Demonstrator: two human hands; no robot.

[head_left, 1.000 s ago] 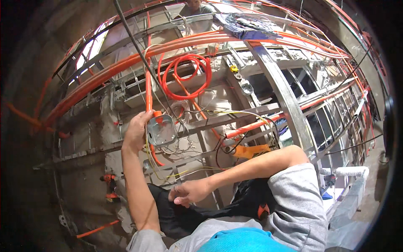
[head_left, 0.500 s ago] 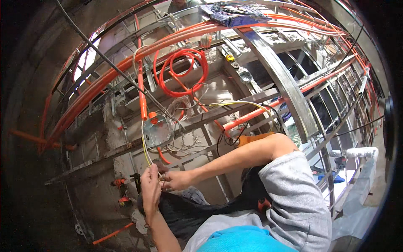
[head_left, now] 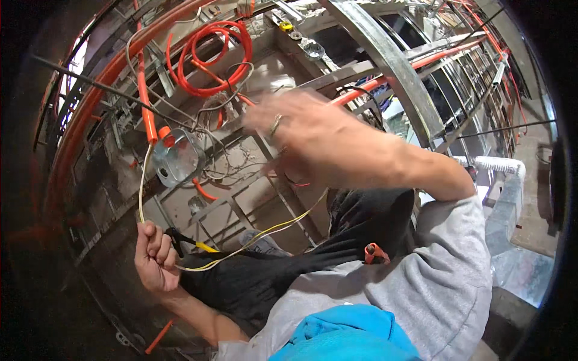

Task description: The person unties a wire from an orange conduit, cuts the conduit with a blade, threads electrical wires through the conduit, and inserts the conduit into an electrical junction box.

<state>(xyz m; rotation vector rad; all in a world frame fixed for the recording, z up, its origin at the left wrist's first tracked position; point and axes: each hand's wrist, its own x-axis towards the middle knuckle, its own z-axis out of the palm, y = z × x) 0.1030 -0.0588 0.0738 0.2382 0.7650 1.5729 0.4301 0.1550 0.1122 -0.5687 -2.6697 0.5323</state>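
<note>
My left hand [head_left: 156,259] is closed round a thin pair of white and yellow wires [head_left: 259,239]. Above that hand the wires come down from an orange conduit [head_left: 146,114]; past it they curve across my lap toward the right. My right hand [head_left: 295,132] is raised over the middle, smeared by motion, so its fingers cannot be read. The far end of the wires goes out of sight near it. Beside the conduit's lower end is a shiny metal junction box [head_left: 174,157] with an orange fitting on it. A tool with a yellow and black grip [head_left: 205,246] lies beside my left hand.
A coil of orange tubing [head_left: 191,51] lies beyond the box, among loose grey cables. A wide metal channel [head_left: 385,60] crosses the upper right. Metal framing surrounds my legs, and a white corrugated duct [head_left: 497,165] lies at right.
My hands were together on the wires. My right hand has risen up and to the right, while my left has moved left, still gripping them. The view has shifted too.
</note>
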